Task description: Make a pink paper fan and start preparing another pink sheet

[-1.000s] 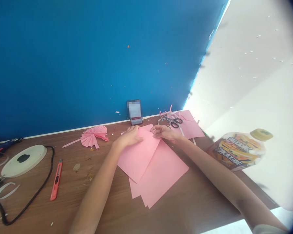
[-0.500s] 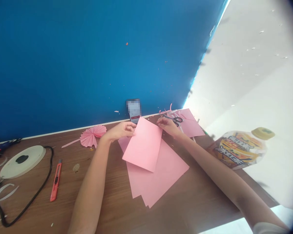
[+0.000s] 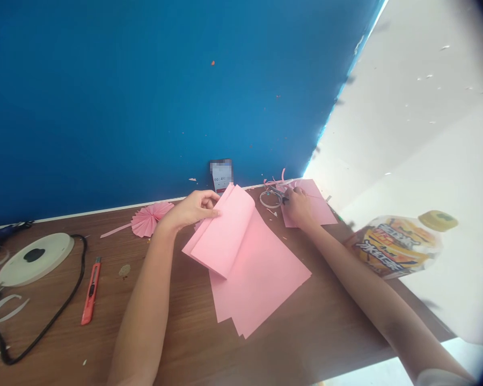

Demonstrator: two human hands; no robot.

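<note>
A folded sheet of pink paper (image 3: 224,230) is pinched along its upper left side by my left hand (image 3: 193,210). The folded sheet leans over a stack of larger pink sheets (image 3: 265,279) lying on the table. Farther right, my right hand (image 3: 300,208) is closed around the dark handles of a pair of scissors (image 3: 279,193), which my fingers partly hide. The scissors lie close to a roll of tape (image 3: 270,200) and above another pink sheet (image 3: 320,206) with thin pink strips.
A pink pleated paper fan (image 3: 149,219) and a red utility knife (image 3: 90,294) lie on the left. Beyond them are a round white disc (image 3: 36,260) and a black cable (image 3: 70,300). A phone (image 3: 222,176) leans on the blue wall; a yellow-capped bottle (image 3: 398,244) is at right.
My right hand has left the pink paper and moved right to the scissors. My left hand still holds the paper, which has shifted left and bends open more.
</note>
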